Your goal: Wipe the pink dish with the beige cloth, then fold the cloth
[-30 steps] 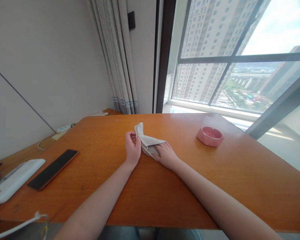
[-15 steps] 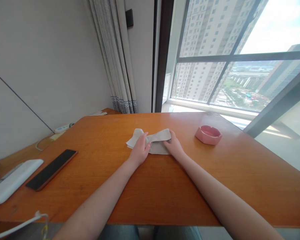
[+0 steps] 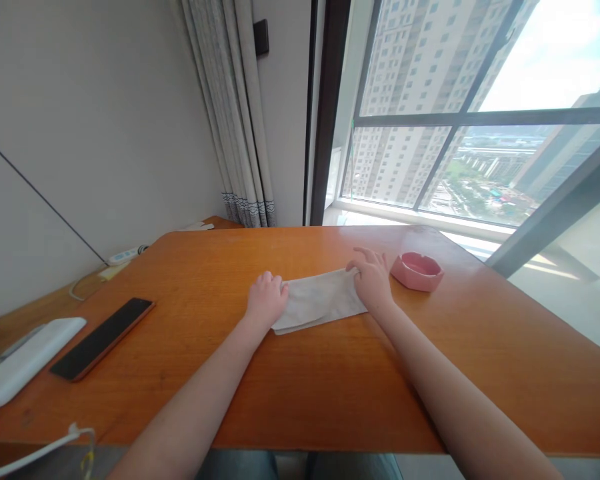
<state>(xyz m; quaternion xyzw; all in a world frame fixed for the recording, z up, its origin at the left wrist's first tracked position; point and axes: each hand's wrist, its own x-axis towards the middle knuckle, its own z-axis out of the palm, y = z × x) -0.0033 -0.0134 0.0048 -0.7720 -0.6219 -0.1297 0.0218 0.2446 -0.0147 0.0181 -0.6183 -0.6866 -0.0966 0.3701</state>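
Note:
A pale grey-white cloth (image 3: 323,301) lies on the wooden table, folded into a long strip with layers showing at its lower left edge. At its left end, my left hand (image 3: 267,300) is closed, fingers curled over the cloth and thumb along its edge. My right hand (image 3: 373,279) is over the right end, its fingers apart and bent, one fingertip at the upper right corner. Just right of that hand stands a pink angular ashtray (image 3: 418,272).
On the wooden table's (image 3: 300,393) left side lie a dark flat slab with an orange-brown edge (image 3: 103,339) and a white device (image 3: 33,360). A white cable (image 3: 45,450) hangs at the front left. A power strip (image 3: 125,256) is by the wall; a large window stands behind at right.
The cloth, bunched and partly lifted before, now lies flat and stretched wider. My left hand has moved slightly left, my right hand right toward the ashtray, and its fingers have spread.

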